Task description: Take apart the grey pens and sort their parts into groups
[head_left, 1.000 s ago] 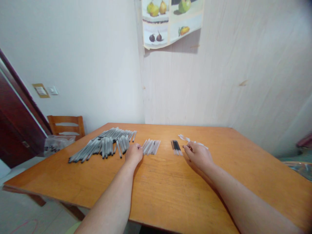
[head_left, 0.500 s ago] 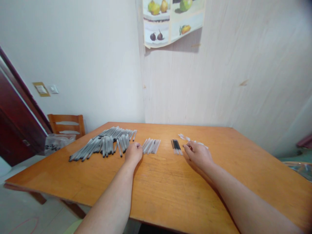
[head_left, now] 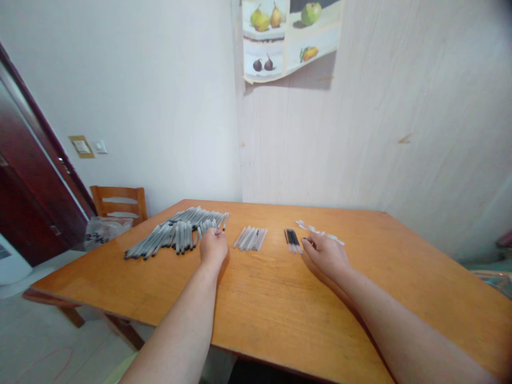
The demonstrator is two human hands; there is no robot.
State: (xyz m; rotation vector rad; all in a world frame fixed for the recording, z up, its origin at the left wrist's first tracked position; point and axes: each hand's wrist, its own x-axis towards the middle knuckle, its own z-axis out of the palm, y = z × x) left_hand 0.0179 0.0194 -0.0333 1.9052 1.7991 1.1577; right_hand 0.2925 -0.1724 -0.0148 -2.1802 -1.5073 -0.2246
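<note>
Clear tubes [head_left: 250,239] lie in a row on the wooden table [head_left: 256,298]. Left of tubes: big pile of pens [head_left: 160,240], dark ends mostly toward camera. Left hand [head_left: 214,246] just left of tubes, apart from them, fingers curled, covering part of the pile; can't tell if it's holding anything. Right of tubes: black refills [head_left: 292,237], side by side. Further right of tubes: right hand [head_left: 327,253], fingers bunched, dark speck at fingertips, too small to ID. Fruit poster [head_left: 264,45] on wall above tubes.
</note>
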